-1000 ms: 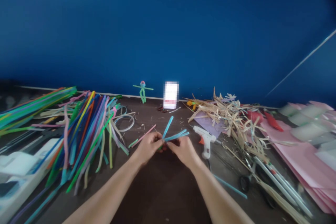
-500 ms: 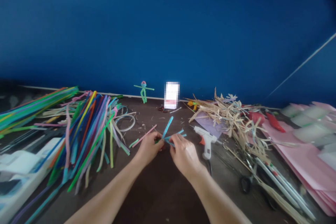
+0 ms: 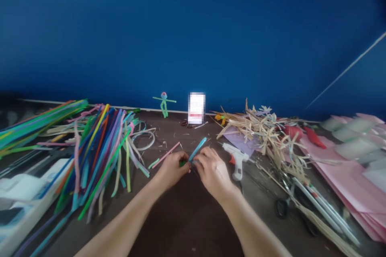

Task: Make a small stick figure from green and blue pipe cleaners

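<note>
Held item: blue-green pipe cleaner bundle point(image 3: 197, 149), between both hands, just above the table point(image 3: 183, 225)
Left hand point(image 3: 171, 171): closed, pinching its green end
Right hand point(image 3: 212, 173): closed, pinching its blue strands
Nearby: pink pipe cleaner point(image 3: 165, 155) left, hot glue gun point(image 3: 237, 161) right

No text can be read. Well beyond the hands, against the foot of the blue wall, stands a white card point(image 3: 196, 108) with a reddish band, but it is pixelated and nothing on it can be made out. The glue gun point(image 3: 237, 160) just past the right hand point(image 3: 214, 172) shows no legible label or number. Neither does the white case point(image 3: 33, 192) far beyond the left hand point(image 3: 171, 170), whose surface is too blurred to tell whether it bears any marks.
</note>
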Motion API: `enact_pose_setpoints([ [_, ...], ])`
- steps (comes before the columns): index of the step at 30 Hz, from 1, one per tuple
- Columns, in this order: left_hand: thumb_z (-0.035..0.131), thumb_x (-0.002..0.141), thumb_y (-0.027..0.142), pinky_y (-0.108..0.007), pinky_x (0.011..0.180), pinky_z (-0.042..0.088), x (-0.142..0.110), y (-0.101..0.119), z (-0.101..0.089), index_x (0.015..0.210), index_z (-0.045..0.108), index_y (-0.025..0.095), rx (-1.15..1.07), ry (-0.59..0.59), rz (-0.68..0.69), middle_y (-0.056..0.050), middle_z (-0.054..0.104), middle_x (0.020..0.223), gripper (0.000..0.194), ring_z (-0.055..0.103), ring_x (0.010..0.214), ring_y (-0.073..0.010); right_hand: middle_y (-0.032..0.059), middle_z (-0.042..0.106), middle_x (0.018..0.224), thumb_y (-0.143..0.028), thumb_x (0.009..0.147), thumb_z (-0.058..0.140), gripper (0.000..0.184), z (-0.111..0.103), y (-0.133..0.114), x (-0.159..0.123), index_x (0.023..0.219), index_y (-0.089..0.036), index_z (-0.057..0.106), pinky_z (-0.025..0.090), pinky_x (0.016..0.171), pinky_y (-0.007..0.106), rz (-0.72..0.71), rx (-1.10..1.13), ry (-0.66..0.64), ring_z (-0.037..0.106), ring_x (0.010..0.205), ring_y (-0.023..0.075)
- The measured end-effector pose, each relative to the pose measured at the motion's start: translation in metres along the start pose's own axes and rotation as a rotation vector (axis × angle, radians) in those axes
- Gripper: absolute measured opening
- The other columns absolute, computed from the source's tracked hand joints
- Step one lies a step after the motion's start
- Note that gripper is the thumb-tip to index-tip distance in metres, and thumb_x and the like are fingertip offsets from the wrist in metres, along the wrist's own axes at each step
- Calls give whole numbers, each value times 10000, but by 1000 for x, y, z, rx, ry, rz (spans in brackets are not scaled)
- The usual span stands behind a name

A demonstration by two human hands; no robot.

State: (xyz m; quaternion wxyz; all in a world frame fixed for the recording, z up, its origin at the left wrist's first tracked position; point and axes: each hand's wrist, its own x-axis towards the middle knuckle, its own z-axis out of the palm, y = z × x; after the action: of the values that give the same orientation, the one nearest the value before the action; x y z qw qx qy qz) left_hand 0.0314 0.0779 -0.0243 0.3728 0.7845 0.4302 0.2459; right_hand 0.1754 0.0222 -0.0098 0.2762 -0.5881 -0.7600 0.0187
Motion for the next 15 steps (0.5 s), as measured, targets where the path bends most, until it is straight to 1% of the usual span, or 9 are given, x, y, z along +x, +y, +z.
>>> enact_pose_setpoints([
  [3, 459, 662, 155, -210, 558, 373, -1, 5, -6, 640, 554, 154, 25, -28, 32, 11, 604, 605, 98, 534, 590, -124, 38, 550, 792, -144, 776, 486, 106, 1, 3, 1, 744, -183, 579, 355, 725, 293, 4, 59, -1, 474, 775, 170],
  [6, 470, 670, 164, -202, 565, 366, -3, 7, -11, 678, 558, 163, 93, -51, 78, 19, 594, 633, 88, 530, 616, -121, 37, 576, 768, -154, 759, 511, 84, 4, 6, 1, 723, -178, 583, 362, 736, 298, 65, 164, -5, 496, 782, 174],
  [8, 486, 663, 161, -199, 556, 352, -4, 6, -13, 693, 560, 167, 157, -75, 121, 24, 580, 636, 79, 516, 603, -116, 39, 597, 761, -166, 747, 523, 77, 4, 9, 1, 735, -174, 599, 377, 706, 279, 111, 263, -51, 519, 772, 173],
  [11, 497, 653, 133, -194, 560, 341, -6, 5, -15, 700, 557, 166, 187, -156, 211, 21, 573, 652, 83, 505, 599, -107, 12, 608, 695, -167, 727, 526, 88, 1, 14, 2, 708, -167, 612, 382, 628, 233, 133, 425, -190, 537, 682, 143],
  [13, 496, 654, 115, -194, 584, 346, -8, 6, -17, 712, 557, 166, 166, -220, 287, 16, 573, 671, 99, 512, 628, -109, -18, 576, 594, -180, 707, 542, 93, -3, 18, 3, 643, -153, 604, 360, 544, 197, 152, 536, -322, 507, 582, 106],
  [15, 496, 665, 116, -197, 607, 352, -10, 9, -20, 728, 558, 165, 124, -271, 348, 9, 576, 691, 101, 519, 657, -113, -40, 523, 502, -215, 679, 573, 133, -6, 20, 4, 572, -137, 578, 314, 458, 178, 226, 670, -462, 450, 487, 75],
])
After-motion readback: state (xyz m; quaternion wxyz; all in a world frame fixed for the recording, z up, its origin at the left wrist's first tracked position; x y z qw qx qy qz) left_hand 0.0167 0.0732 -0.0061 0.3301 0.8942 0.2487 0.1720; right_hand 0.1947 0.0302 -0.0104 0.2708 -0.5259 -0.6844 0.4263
